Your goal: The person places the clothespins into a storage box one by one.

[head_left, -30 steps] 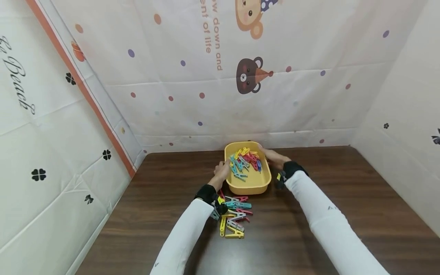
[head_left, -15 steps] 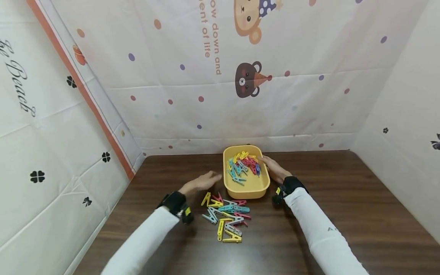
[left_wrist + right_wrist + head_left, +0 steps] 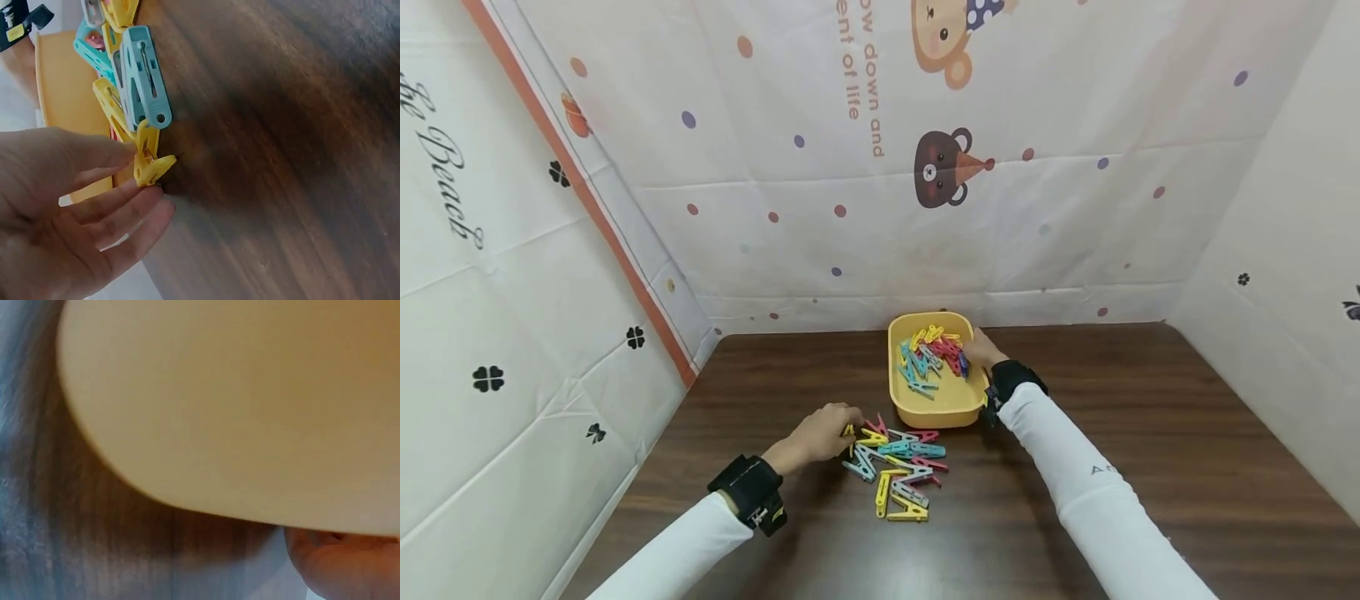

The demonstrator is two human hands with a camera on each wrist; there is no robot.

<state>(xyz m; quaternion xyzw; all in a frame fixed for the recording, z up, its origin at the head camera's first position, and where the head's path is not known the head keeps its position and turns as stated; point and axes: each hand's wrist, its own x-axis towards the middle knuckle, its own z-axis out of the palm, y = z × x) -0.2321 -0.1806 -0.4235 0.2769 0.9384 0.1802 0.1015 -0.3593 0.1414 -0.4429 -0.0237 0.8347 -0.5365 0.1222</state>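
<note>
In the head view my left hand (image 3: 823, 431) is over the left side of a loose pile of clothespins (image 3: 917, 450) on the table. Its thumb and fingers pinch a yellow clothespin (image 3: 147, 156), clearest in the left wrist view. Right beside it lies a blue-green clothespin (image 3: 147, 78). My right hand (image 3: 983, 347) holds the right rim of a yellow plastic bin (image 3: 943, 408), fingers reaching over the edge. Inside the bin are several yellow, teal, red and blue clothespins (image 3: 917, 362). The bin's wall fills most of the right wrist view, hiding the right fingertips.
The dark wooden table (image 3: 1075, 467) carries the bin near its back edge, with the pile just in front. A white printed cloth (image 3: 775, 250) hangs behind, and similar cloth covers both sides.
My left hand has left the bin's left side, moved left and toward me, and taken hold of a yellow clothespin. The right hand has stayed at the bin, its fingers shifting over the rim.
</note>
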